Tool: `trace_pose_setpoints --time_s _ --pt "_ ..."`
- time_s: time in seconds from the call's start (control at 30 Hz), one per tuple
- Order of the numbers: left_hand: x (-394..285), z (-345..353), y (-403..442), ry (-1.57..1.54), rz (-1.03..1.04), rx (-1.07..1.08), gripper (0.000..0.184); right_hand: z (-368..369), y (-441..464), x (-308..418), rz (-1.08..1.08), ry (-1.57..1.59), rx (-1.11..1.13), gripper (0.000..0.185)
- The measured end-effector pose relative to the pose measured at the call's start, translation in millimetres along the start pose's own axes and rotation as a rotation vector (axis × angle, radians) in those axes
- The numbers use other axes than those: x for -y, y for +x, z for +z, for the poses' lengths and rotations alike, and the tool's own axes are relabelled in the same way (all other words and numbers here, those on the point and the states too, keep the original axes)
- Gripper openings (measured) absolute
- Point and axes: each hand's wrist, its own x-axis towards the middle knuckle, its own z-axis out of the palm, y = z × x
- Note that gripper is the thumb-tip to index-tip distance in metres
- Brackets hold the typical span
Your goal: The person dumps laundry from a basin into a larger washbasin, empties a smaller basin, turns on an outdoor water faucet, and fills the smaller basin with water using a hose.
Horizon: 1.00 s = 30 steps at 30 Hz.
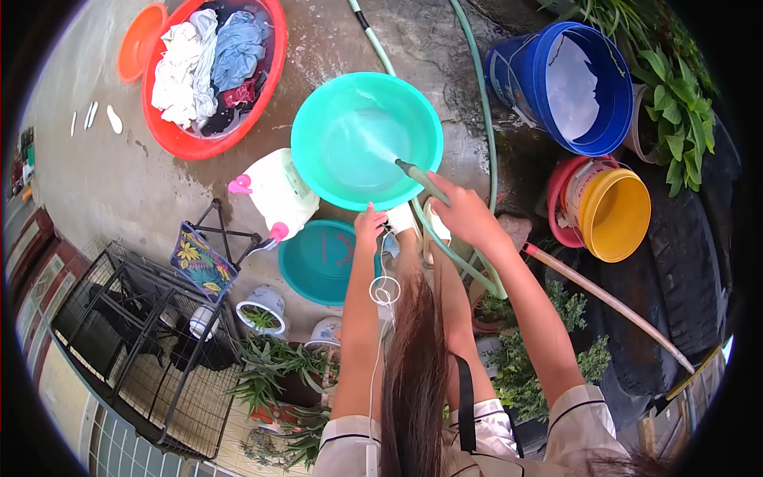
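My 2 hands are apart from each other. My left hand (369,228) is closed on the near rim of a round mint-green plastic basin (338,155), which sits just ahead of my hands. My right hand (469,213) is wrapped around a thin green rubber hose (430,186), its dark tip over the basin's inside, and a spray of clear water (377,146) shoots from it into the basin.

Left of my left hand are a white plastic container with pink fittings (290,191) and, closer to me, a round dark-teal plastic basin (306,274). Well ahead and to the left of my hands, a large red plastic tub (156,131) holds white, blue and dark-red clothes (238,52). Ahead and right of my right hand stands a big blue plastic bucket (509,75); a yellow plastic bucket (620,216) is directly to its right.
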Motion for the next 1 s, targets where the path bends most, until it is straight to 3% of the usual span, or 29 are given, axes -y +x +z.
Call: trace_pose_setpoints --time_s 0.13,0.23,0.33,0.47,0.6,0.7,0.73,0.83,0.9,1.0 --pt "32.8 -6.9 13.2 -0.277 -0.039 0.021 0.044 15.1 13.5 10.7 0.035 -0.068 0.032 0.043" --pt "30.5 -12.6 8.1 -0.280 -0.090 0.106 0.052 27.4 24.6 15.8 0.041 -0.130 0.048 0.042" --pt "29.9 -12.0 13.4 -0.186 -0.123 0.008 0.060 42.6 32.2 13.4 -0.009 -0.182 0.036 0.041" --pt "23.0 -7.6 4.7 0.174 -0.108 0.090 0.055 63.4 39.7 9.8 -0.014 -0.232 0.016 0.040" --pt "57.4 6.0 16.1 0.190 0.129 0.466 0.040 77.4 41.9 13.1 0.039 -0.224 0.078 0.044" --pt "36.0 23.2 -29.1 0.124 0.164 0.782 0.043 90.3 42.2 9.3 0.087 -0.239 0.085 0.044" --pt "12.3 29.8 -60.0 0.163 0.073 0.775 0.051 94.2 41.4 5.1 0.093 -0.246 0.080 0.044" --pt "-2.5 38.9 -113.2 0.075 0.082 0.910 0.057 97.8 33.7 2.0 0.111 -0.286 0.077 0.044" --pt "13.4 45.0 -134.1 -0.058 0.107 1.067 0.047 99.7 26.5 1.9 0.122 -0.313 0.062 0.045" --pt "28.7 45.2 -170.6 -0.164 0.046 1.101 0.041 103.4 15.6 -0.1 0.128 -0.336 0.032 0.045"
